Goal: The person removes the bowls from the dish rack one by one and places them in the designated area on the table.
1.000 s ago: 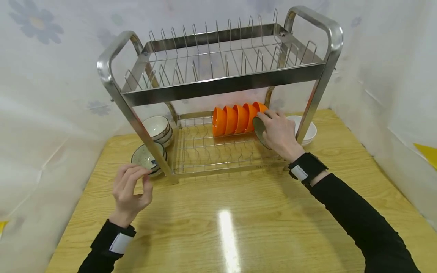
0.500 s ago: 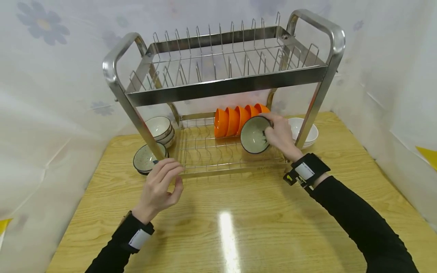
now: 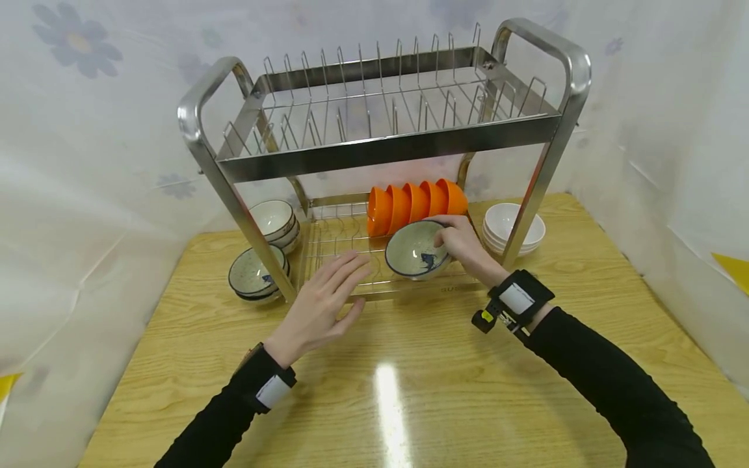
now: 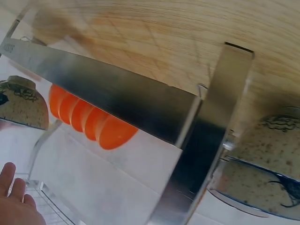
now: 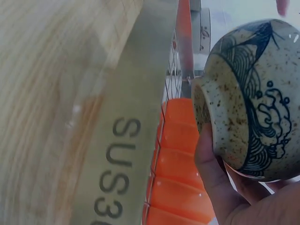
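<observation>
My right hand (image 3: 466, 246) grips a grey-green speckled bowl (image 3: 412, 250) by its right side, above the front of the rack's lower shelf. In the right wrist view the bowl (image 5: 262, 103) shows a dark blue wave pattern, with fingers at its foot and underside. My left hand (image 3: 318, 305) reaches in from the left before the shelf's front rail, fingers straight, holding nothing and apart from the bowl. Behind the bowl, several orange bowls (image 3: 400, 211) stand on edge in a row on the lower shelf.
The two-tier metal dish rack (image 3: 386, 146) stands on a wooden table (image 3: 328, 403). Left of it are a stack of pale bowls (image 3: 270, 218) and a stack of speckled bowls (image 3: 248, 272). White bowls (image 3: 503, 221) are stacked at its right.
My right hand has brought the speckled bowl left and forward from the row's right end, tilting its opening upward. My left hand has moved right toward it, its fingers straightening.
</observation>
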`<state>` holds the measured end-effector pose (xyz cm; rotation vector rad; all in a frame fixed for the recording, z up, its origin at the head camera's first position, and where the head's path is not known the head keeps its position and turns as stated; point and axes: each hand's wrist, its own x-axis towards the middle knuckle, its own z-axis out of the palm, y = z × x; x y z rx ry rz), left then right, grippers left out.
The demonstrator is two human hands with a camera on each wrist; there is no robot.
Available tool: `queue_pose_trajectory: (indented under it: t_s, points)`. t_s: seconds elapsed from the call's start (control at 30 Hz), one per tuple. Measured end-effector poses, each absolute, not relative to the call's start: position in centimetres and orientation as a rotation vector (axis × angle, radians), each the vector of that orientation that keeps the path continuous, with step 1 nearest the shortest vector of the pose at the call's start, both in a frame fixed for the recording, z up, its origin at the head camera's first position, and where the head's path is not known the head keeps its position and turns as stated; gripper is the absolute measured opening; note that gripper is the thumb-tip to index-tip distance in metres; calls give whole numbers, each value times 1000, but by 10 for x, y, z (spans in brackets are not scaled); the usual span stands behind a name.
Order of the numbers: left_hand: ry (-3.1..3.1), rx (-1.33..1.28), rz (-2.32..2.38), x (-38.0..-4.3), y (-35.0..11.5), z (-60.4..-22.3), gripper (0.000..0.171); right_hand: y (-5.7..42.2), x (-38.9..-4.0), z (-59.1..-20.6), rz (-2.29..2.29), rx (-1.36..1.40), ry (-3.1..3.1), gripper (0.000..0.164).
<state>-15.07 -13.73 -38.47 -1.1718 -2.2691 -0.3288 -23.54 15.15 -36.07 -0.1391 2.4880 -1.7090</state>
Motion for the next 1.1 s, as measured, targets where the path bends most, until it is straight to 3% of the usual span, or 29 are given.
queue_pose_trajectory:
  t_s: [0.27,0.8,1.1]
  points:
    - [-2283,-1248,-251,-152,-118,-387,55,139,-230,-368,-1686,-162,2356,57]
    - [-2298,-1343,-268,-148,-105,-385,30,114,-214,-361,-1707,-212,2054,55]
    - [-2258,-1359,-203,-145,-104,-384,30,114,-213,-366,-1700,-258,2051,55]
